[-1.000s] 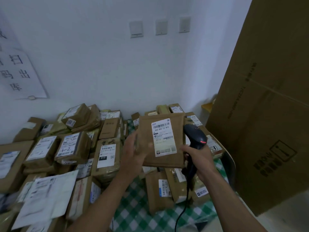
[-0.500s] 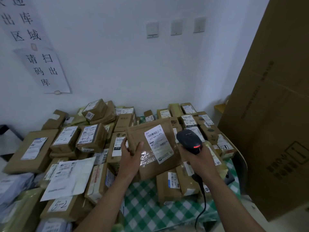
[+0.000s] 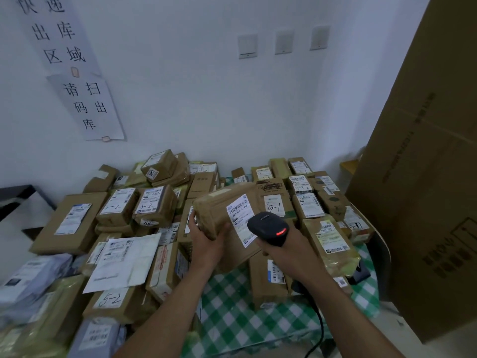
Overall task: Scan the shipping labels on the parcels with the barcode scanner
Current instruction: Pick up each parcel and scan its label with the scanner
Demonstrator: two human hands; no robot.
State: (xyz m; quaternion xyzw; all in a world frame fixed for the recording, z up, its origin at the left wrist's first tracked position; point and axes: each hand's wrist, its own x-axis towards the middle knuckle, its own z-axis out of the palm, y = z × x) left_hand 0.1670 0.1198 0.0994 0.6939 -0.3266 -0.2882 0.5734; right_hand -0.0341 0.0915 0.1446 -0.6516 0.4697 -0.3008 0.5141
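Observation:
My left hand [image 3: 206,241] grips the lower left corner of a flat brown parcel [image 3: 222,210], held tilted above the table. Its white shipping label [image 3: 238,218] faces up and to the right. My right hand [image 3: 281,251] holds a black barcode scanner [image 3: 268,228] just right of the label, partly covering the label's lower edge. A red light glows on the scanner's top. Its black cable [image 3: 318,329] hangs down past my right forearm.
Many brown labelled parcels [image 3: 154,205] are heaped on a table with a green-and-white checked cloth [image 3: 232,319]. A large cardboard sheet [image 3: 426,177] leans at the right. White and grey mail bags [image 3: 31,275] lie at the left. Paper signs [image 3: 87,107] hang on the wall.
The parcel has tipped from upright to slanted and sunk toward the pile. The scanner has come round over the label's lower right. My view has shifted left.

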